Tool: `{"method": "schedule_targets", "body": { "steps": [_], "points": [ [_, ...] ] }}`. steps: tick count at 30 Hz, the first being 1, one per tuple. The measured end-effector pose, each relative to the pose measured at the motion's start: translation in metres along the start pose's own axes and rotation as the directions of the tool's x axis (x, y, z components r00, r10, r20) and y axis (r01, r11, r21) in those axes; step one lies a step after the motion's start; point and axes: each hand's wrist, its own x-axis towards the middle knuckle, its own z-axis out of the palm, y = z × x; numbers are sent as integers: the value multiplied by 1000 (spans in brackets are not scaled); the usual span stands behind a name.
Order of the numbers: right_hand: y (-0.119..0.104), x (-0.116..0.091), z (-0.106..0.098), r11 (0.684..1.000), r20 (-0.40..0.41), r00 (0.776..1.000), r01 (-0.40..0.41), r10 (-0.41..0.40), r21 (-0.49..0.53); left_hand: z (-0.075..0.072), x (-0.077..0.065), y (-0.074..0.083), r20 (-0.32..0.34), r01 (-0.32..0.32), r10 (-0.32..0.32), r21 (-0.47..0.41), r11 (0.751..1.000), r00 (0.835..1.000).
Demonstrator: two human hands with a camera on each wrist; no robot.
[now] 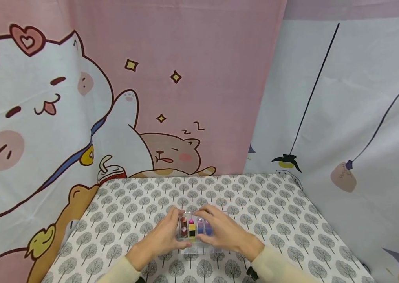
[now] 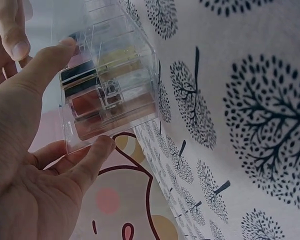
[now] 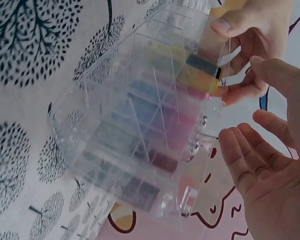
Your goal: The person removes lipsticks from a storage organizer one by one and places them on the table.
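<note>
A clear plastic organizer box (image 1: 203,249) with divided compartments stands on the cloth in the head view. My left hand (image 1: 165,232) grips its left end, thumb on one side and fingers on the other, as the left wrist view shows. Inside are a dark red tube (image 1: 184,231), a lipstick (image 1: 192,228) with pink, gold and black parts, and bluish and pink cosmetic containers (image 1: 200,226). My right hand (image 1: 222,231) is over the box's right side. In the right wrist view, the fingers (image 3: 240,152) of that hand are spread loosely beside the box, holding nothing.
The table is covered by a white cloth (image 1: 266,232) printed with grey trees. Behind it hangs a pink cartoon curtain (image 1: 217,98), and a pale curtain (image 1: 355,98) hangs at the right.
</note>
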Motion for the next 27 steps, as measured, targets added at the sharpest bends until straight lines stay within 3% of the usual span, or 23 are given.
{"method": "schedule_targets", "body": {
  "steps": [10,27],
  "points": [
    [-1,8,16,997,57,998,1,-5,80,5,0,-2,-15,-14,14,-15,1000,1000],
    [2,13,29,991,42,998,32,-38,134,3,2,-4,-7,0,-1,-26,1000,1000]
  ]
}}
